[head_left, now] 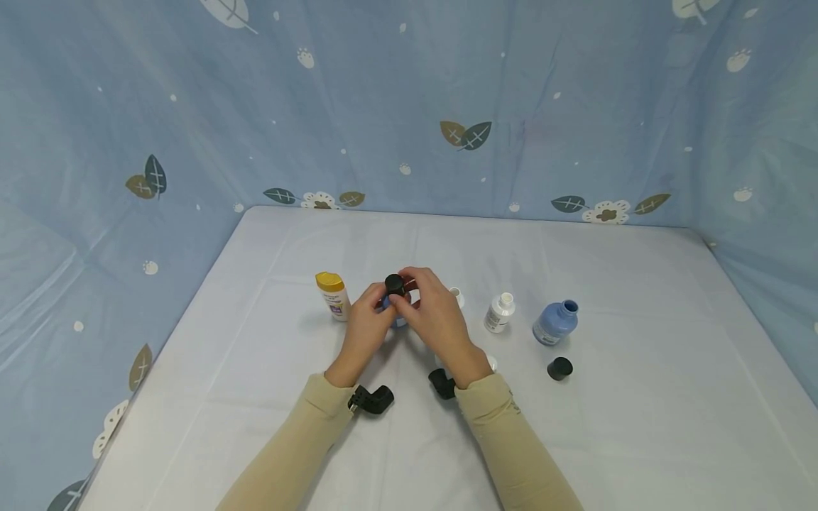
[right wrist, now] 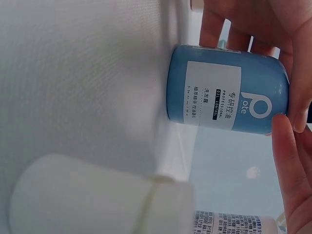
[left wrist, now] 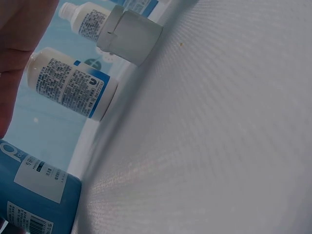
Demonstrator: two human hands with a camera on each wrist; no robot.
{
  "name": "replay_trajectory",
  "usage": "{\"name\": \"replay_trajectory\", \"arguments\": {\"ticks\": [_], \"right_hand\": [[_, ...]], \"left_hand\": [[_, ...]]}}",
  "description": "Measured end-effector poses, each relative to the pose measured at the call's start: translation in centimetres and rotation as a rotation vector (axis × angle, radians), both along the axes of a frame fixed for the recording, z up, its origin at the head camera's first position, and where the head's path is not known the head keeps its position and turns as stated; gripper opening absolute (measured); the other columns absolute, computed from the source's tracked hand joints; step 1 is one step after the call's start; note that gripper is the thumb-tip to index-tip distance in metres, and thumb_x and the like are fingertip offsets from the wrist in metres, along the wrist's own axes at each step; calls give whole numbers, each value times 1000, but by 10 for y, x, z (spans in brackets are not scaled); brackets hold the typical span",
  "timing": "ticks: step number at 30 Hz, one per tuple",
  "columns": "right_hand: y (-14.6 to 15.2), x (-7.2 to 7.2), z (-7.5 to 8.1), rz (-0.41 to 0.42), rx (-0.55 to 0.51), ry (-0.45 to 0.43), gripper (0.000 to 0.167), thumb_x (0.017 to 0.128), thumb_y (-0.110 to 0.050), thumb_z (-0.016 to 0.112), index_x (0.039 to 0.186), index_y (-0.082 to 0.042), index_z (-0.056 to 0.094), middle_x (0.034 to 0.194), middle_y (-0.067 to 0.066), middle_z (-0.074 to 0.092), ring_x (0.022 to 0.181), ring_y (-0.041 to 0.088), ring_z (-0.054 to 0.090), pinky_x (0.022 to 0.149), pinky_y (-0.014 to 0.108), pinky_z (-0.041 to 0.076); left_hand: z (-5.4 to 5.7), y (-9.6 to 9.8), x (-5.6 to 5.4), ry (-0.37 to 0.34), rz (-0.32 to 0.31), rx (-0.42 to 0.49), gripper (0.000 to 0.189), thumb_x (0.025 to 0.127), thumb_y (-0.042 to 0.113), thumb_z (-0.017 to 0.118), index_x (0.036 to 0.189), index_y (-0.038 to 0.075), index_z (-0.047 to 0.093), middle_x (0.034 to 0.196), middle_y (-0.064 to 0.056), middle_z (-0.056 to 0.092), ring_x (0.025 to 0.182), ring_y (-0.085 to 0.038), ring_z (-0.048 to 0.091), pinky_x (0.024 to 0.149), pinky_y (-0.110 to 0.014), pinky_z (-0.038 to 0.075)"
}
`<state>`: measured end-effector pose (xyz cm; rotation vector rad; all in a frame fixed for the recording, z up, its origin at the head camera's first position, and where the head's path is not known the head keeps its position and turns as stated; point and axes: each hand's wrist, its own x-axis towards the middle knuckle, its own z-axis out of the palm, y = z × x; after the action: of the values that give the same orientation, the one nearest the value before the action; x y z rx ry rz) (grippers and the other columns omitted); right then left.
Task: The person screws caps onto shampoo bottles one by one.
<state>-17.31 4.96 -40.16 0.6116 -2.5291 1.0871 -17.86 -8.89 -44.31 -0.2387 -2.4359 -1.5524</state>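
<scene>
A blue shampoo bottle (right wrist: 263,80) with a white label stands upright between the two hands. My left hand (head_left: 366,323) grips it near the top; the right wrist view shows fingers behind it and the thumb by its shoulder. A black cap (head_left: 395,284) is at the bottle's mouth. My right hand (head_left: 436,312) pinches this cap between thumb and fingers. Whether the cap is seated on the thread is hidden by the fingers. In the left wrist view, the bottle's lower body (left wrist: 41,195) appears at the lower left, the right hand (left wrist: 19,58) above it.
Left of the hands stands a white bottle with a yellow cap (head_left: 332,294). To the right are an uncapped white bottle (head_left: 500,312), an uncapped blue bottle (head_left: 556,323) and a loose black cap (head_left: 560,368). A frosted jar (left wrist: 131,36) and another white bottle (left wrist: 73,83) stand nearby.
</scene>
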Motion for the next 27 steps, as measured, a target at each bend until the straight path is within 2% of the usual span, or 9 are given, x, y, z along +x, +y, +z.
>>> {"name": "replay_trajectory", "arguments": {"ticks": [5, 12, 27], "right_hand": [[1, 0, 1, 15, 69, 35, 51, 85, -29, 61, 131, -16, 44, 117, 1, 52, 78, 14, 58, 61, 21, 46], [2, -1, 1, 42, 96, 106, 41, 87, -16, 54, 128, -15, 49, 114, -1, 55, 79, 9, 54, 64, 21, 45], [2, 0, 1, 12, 54, 67, 38, 86, -19, 59, 122, -15, 53, 108, -3, 57, 77, 5, 57, 62, 15, 45]], "left_hand": [[-1, 0, 0, -1, -2, -1, 25, 83, 23, 61, 107, 16, 64, 106, 7, 59, 100, -8, 52, 82, -33, 45], [-2, 0, 0, 40, -11, 10, 20, 85, 22, 60, 102, 13, 66, 104, 5, 59, 98, -8, 53, 81, -33, 46], [-1, 0, 0, 1, -19, 15, 19, 86, 26, 60, 102, 19, 65, 105, 12, 57, 101, -4, 51, 83, -31, 44]]}}
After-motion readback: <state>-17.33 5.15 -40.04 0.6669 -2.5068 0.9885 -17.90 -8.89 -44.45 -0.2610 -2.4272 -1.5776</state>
